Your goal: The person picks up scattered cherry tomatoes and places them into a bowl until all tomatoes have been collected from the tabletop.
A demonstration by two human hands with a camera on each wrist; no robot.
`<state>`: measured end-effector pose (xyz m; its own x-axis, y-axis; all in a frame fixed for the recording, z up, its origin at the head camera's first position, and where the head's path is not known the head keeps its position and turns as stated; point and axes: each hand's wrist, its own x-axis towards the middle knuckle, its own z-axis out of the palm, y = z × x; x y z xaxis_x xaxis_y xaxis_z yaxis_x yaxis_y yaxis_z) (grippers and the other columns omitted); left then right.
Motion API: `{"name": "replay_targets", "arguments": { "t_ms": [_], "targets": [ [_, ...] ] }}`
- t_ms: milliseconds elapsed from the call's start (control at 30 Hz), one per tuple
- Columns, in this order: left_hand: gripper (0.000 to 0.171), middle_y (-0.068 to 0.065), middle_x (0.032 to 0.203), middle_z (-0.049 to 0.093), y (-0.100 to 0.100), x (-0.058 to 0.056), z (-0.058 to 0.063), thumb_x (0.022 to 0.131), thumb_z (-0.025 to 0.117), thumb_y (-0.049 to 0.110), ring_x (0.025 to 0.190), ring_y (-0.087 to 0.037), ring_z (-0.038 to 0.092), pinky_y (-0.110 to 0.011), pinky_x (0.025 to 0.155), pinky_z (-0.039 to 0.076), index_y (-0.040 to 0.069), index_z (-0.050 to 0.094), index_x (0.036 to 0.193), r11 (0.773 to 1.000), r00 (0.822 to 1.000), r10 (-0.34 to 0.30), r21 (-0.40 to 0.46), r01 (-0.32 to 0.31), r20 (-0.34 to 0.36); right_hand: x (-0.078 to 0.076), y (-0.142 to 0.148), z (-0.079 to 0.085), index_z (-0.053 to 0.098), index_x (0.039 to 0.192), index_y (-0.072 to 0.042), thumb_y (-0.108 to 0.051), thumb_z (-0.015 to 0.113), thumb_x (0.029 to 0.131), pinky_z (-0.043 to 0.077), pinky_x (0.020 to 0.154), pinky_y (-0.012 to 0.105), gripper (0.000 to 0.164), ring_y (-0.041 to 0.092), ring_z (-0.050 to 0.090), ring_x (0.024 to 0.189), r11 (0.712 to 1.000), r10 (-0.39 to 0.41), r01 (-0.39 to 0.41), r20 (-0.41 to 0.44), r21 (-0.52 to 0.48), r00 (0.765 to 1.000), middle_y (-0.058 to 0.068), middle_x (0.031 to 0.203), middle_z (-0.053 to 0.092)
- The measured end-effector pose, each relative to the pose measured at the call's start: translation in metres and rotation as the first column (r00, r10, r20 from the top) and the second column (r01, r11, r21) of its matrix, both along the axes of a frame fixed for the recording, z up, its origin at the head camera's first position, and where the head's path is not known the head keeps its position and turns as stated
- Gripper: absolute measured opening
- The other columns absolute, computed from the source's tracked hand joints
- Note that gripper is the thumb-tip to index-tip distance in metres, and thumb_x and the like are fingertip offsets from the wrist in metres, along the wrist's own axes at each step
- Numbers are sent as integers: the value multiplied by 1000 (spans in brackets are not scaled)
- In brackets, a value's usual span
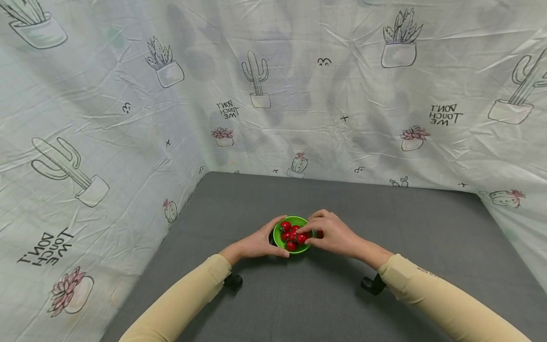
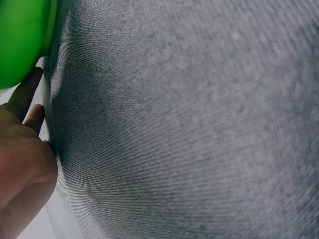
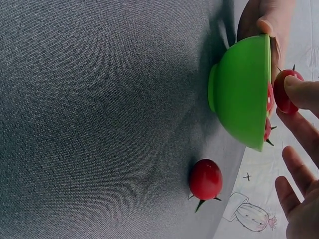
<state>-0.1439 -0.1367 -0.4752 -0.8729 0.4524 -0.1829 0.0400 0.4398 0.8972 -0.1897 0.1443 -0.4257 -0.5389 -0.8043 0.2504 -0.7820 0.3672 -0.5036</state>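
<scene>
A green bowl [image 3: 241, 92] stands upright on the grey table, holding several red cherry tomatoes [image 1: 291, 245] with green stems. My left hand [image 1: 255, 242] holds the bowl from its left side, thumb at the near edge and fingers round the far side. In the left wrist view, only part of that hand and the underside of the bowl appear. Between thumb and fingertip, my right hand [image 1: 335, 233] pinches one cherry tomato [image 3: 285, 96] at the bowl's right rim. Another loose tomato [image 3: 205, 179] lies on the table just right of the bowl, partly behind my right hand in the head view.
The grey table [image 1: 427, 228] stretches out around the bowl. A white cloth [image 1: 307, 118] printed with potted cacti hangs behind the table and along its left side. Black straps [image 1: 372, 285] show below both wrists.
</scene>
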Motion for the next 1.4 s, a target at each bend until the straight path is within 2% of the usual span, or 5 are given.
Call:
{"name": "replay_targets", "arguments": {
  "t_ms": [400,600,1000,1233,1400],
  "targets": [
    [102,5,160,29,0,-1,-2,86,85,40,143,-15,35,-44,114,32,33,18,163,1000,1000,7,5,-7,13,2,-1,-1,79,118,-29,-23,86,86,44,86,42,33,15,51,113,1000,22,-22,-32,6,999,-17,109,69],
    [102,4,159,30,-1,-2,-2,86,85,39,143,-15,35,-45,115,32,33,18,163,1000,1000,9,8,-9,14,3,-1,-1,79,119,-27,-23,86,86,44,86,42,34,16,51,112,999,33,-33,-47,8,998,-14,110,69],
    [101,5,160,30,2,-1,0,87,84,37,144,-15,34,-46,115,31,34,19,163,1000,1000,20,14,-20,22,0,2,-2,78,121,-26,-21,85,88,43,86,44,34,17,50,113,999,43,-43,-21,-2,999,-11,111,71],
    [100,4,161,28,2,-1,0,87,84,37,145,-16,31,-46,115,30,35,19,162,1000,999,31,-6,-31,24,-3,7,1,78,121,-24,-24,85,87,42,91,48,34,18,50,116,1000,21,-21,-19,-3,1000,-14,115,70],
    [99,4,162,27,2,-2,0,87,84,36,146,-16,30,-47,115,30,35,19,162,999,999,32,-15,-32,13,-5,12,4,78,121,-23,-24,85,87,43,92,50,35,19,50,117,1000,6,-6,-28,-8,1000,-11,116,70]
  ]
}}
